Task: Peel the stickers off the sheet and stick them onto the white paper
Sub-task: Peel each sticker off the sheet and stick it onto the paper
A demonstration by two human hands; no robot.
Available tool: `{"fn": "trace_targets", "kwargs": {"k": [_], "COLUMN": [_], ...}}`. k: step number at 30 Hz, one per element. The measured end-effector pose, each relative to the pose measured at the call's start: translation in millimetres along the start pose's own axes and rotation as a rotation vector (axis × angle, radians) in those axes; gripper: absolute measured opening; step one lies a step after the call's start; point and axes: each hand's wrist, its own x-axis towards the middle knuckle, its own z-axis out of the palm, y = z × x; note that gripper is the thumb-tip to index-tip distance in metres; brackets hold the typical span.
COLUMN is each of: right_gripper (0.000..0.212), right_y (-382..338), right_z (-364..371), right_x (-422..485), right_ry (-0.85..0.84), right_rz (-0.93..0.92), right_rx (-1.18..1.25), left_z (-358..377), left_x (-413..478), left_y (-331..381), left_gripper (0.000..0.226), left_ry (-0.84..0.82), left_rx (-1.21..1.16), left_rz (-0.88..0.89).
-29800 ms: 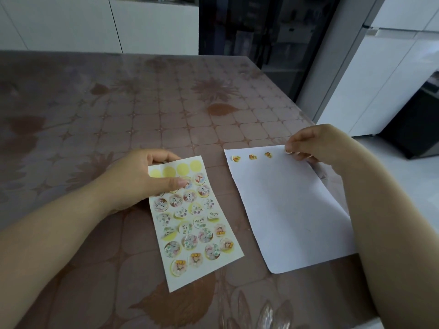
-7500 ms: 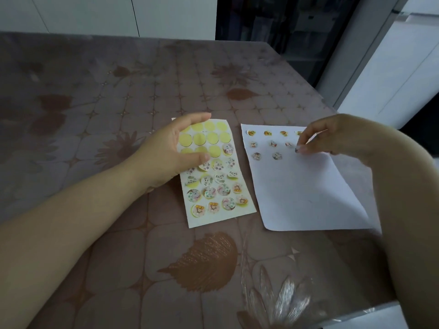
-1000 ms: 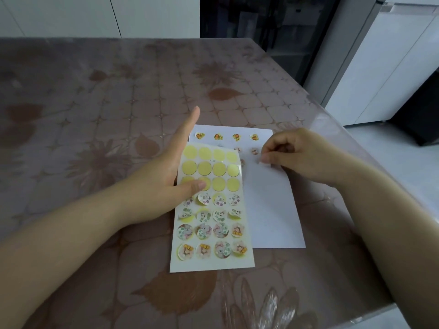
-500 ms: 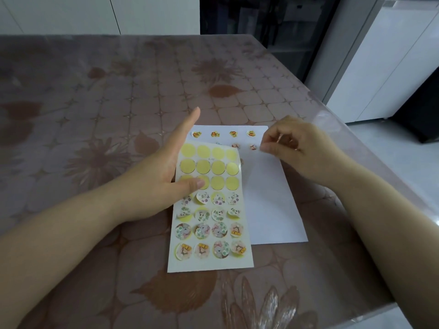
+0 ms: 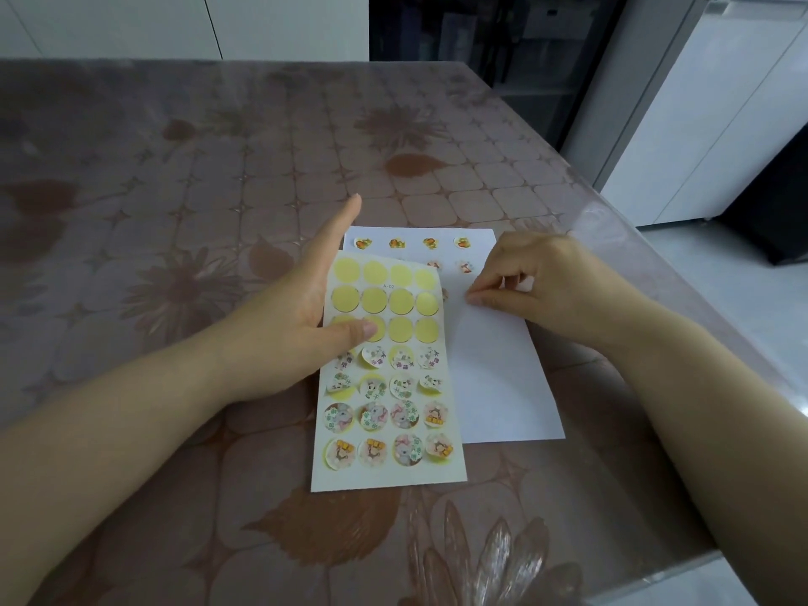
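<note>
The sticker sheet (image 5: pixel 389 413) lies on the table, its top edge lifted over the white paper (image 5: pixel 498 378). Its upper three rows are bare yellow circles, and round picture stickers fill the lower rows. My left hand (image 5: pixel 297 317) holds the sheet's left edge, thumb on top at the third row, forefinger straight. My right hand (image 5: pixel 546 286) is curled, thumb and forefinger pinched on a small sticker against the paper, just right of the sheet. The fingertips mostly hide that sticker. Stuck stickers (image 5: pixel 428 243) line the paper's top, with more in rows below, partly under the sheet.
The table (image 5: pixel 175 212) has a glossy brown floral cover. Its right edge (image 5: pixel 682 299) runs close beside my right hand. Its near edge is at the bottom right. White cabinets and a dark appliance stand past the far and right sides.
My right hand has slid a little nearer and lower on the paper, from the second sticker row to below it. My left hand keeps the same hold on the sheet.
</note>
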Motion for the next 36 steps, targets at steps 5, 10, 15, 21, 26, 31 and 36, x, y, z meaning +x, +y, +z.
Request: {"fn": "trace_targets", "kwargs": {"k": [5, 10, 15, 21, 26, 31, 36], "right_gripper": [0.026, 0.036, 0.039, 0.050, 0.046, 0.043, 0.046], "right_y": [-4.8, -21.3, -23.2, 1.6, 23.9, 39.9, 43.3], "right_z": [-11.6, -20.4, -9.3, -12.2, -34.4, -23.3, -23.2], "right_x": [-6.9, -9.7, -17.5, -27.0, -30.1, -39.1, -43.6], "right_ry": [-0.170, -0.295, -0.144, -0.160, -0.189, -0.107, -0.095], "right_rz": [0.076, 0.002, -0.144, -0.193, -0.131, -0.146, -0.144], "right_rx": [-0.111, -0.426, -0.602, -0.597, -0.535, -0.387, -0.432], "left_z": [2.4, -8.7, -17.3, -18.5, -19.3, -17.1, -16.8], "left_x": [-0.3, 5.1, 11.7, 11.7, 11.7, 10.6, 10.0], "left_y": [3.0, 0.6, -3.8, -3.6, -6.9, -4.4, -2.2], "left_gripper": [0.093, 0.086, 0.084, 0.082, 0.083, 0.079, 0.084], "left_ry": [0.053, 0.318, 0.476, 0.480, 0.435, 0.326, 0.226], "left_rx": [-0.079, -0.164, -0.289, -0.307, -0.299, -0.301, -0.410], "left_rz": [0.025, 0.053, 0.054, 0.044, 0.032, 0.008, -0.023]}}
